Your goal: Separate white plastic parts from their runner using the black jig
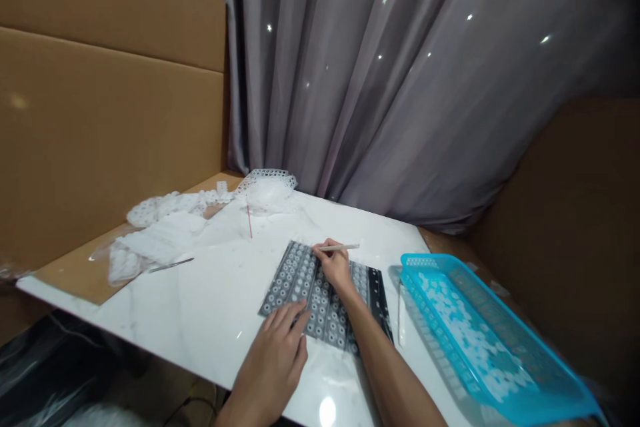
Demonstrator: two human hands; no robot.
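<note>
A dark flat sheet bearing rows of small white ring-shaped pieces lies on the white table. My left hand rests at its near left edge, palm down with the fingers stretched out. Over the far middle of the sheet, my right hand is closed around a slim pale stick-like tool, whose outer end points right. What its working tip touches is hidden by the fingers. The right forearm covers part of the rows.
To the right stands a blue plastic basket with many small white pieces inside. A thin metallic tool lies beside it. White perforated sheets and plastic bags are heaped at the left, near a pointed tool. Cardboard walls and a curtain enclose the table.
</note>
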